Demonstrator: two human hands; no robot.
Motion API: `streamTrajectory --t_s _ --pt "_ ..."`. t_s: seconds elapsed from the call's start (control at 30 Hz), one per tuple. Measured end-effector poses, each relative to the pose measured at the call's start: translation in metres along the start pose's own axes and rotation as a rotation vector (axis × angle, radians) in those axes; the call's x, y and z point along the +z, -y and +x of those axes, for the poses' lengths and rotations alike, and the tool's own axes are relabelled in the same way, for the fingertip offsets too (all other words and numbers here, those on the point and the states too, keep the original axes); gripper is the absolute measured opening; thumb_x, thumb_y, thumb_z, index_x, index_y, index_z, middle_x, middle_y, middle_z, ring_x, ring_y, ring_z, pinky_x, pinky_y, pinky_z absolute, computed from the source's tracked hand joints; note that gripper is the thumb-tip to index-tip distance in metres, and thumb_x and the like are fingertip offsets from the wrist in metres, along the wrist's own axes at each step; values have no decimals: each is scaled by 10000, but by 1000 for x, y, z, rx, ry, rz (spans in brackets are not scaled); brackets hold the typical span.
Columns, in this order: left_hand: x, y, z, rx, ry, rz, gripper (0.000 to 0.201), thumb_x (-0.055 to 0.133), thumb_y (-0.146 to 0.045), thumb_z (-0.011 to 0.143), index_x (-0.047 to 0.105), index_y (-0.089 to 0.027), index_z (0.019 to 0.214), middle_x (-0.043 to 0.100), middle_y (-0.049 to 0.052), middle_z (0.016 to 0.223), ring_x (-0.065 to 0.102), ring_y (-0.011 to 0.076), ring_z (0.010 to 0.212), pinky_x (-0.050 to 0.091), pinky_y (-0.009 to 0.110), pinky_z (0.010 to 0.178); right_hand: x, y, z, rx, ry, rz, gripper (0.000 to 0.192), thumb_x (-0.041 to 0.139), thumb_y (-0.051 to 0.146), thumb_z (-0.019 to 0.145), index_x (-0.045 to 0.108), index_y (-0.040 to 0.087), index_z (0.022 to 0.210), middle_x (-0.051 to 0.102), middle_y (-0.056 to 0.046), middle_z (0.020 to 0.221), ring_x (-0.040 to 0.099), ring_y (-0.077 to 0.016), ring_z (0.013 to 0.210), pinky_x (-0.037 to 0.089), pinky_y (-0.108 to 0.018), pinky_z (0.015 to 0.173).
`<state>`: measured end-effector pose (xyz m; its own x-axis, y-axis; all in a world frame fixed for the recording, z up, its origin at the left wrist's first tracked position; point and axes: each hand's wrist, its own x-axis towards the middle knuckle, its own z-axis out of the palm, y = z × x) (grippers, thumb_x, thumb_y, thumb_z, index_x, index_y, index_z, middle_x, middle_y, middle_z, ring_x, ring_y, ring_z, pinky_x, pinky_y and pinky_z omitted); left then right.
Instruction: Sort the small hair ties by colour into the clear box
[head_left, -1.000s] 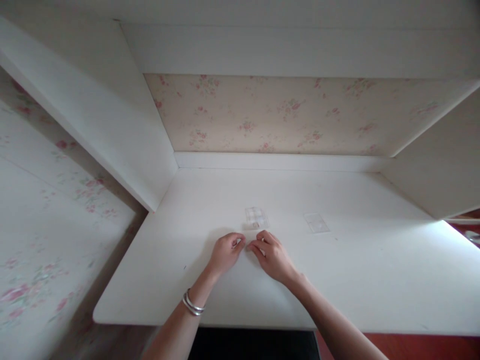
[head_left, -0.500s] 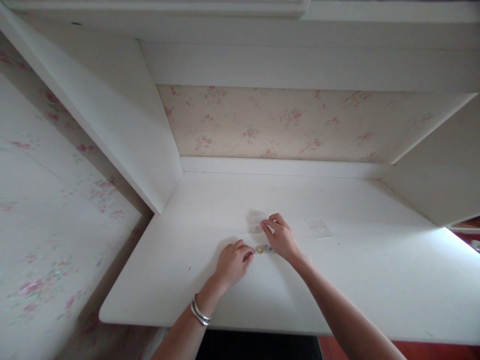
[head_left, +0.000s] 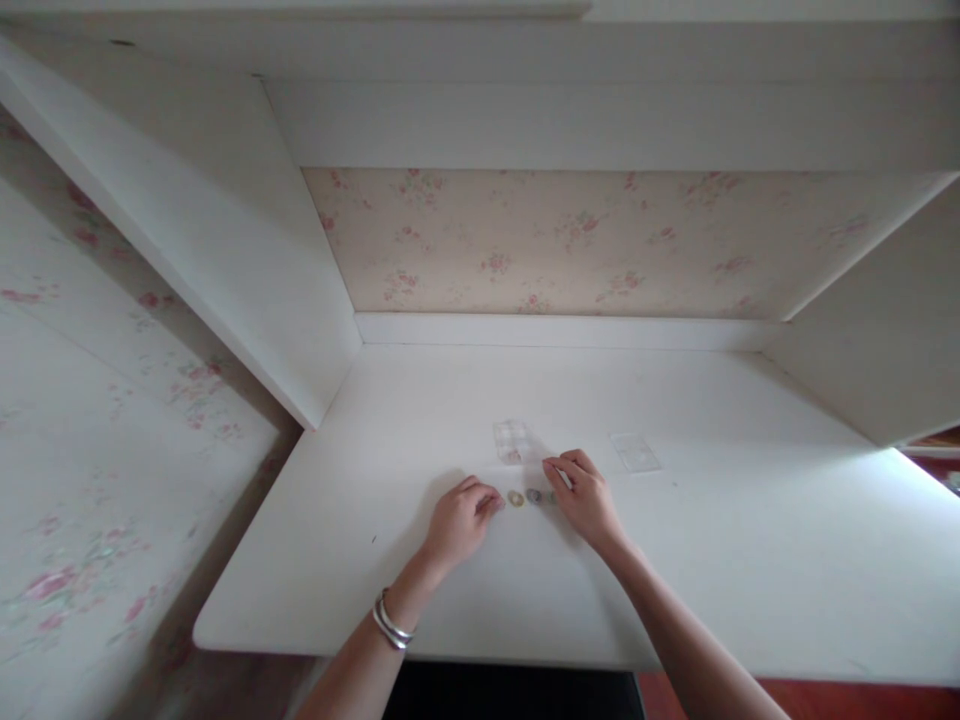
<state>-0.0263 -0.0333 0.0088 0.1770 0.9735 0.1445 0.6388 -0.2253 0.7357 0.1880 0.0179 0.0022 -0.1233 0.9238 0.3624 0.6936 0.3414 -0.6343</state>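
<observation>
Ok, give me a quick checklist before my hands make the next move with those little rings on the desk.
1. Rings lie in a row between the hands: ok.
2. Left hand beside the row, holding nothing visible: ok.
3. Right hand at the row's other end; grip on a ring: cannot tell.
4. Clear box just behind the rings: ok.
5. Clear lid lies apart, to the right: ok.
6. Ring count: cannot tell.

Soft, dim daylight from the right — wide-angle bending at the edges, slight softness.
</observation>
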Motion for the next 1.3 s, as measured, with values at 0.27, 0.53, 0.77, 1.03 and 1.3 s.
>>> streamTrajectory --t_s 0.27,0.53,0.77,1.03,1.3 --pt "3 -10 17 -76 -114 -123 290 464 -394 873 652 -174 844 593 21 752 509 124 654 406 232 621 -8 28 -45 -230 241 -186 249 409 266 923 653 247 968 580 -47 892 537 -156 790 381 -301 749" --pt "9 -26 62 20 -150 -21 245 456 -311 874 657 -171 870 615 32 808 513 124 674 421 243 670 3 65 -42 -244 366 -307 182 446 220 902 627 218 916 557 -49 869 493 -177 827 315 -304 725" --pt "20 -13 73 24 -159 34 248 448 -295 882 660 -167 865 627 47 837 550 137 744 435 259 724 4 68 -40 -182 390 -315 155 466 219 893 620 204 888 549 -43 888 486 -168 827 303 -302 749" --pt "9 -4 40 -54 -170 -51 284 434 -360 889 647 -171 886 618 41 813 548 133 721 438 251 690 8 71 -33 -179 452 -348 178 442 175 890 609 179 828 559 -58 881 503 -196 858 302 -316 724" --pt "6 -2 24 -92 -163 -150 286 448 -382 876 643 -174 886 628 42 831 557 136 724 447 252 682 9 75 -35 -258 474 -389 167 447 72 840 579 174 839 551 -65 883 500 -199 841 299 -319 725"
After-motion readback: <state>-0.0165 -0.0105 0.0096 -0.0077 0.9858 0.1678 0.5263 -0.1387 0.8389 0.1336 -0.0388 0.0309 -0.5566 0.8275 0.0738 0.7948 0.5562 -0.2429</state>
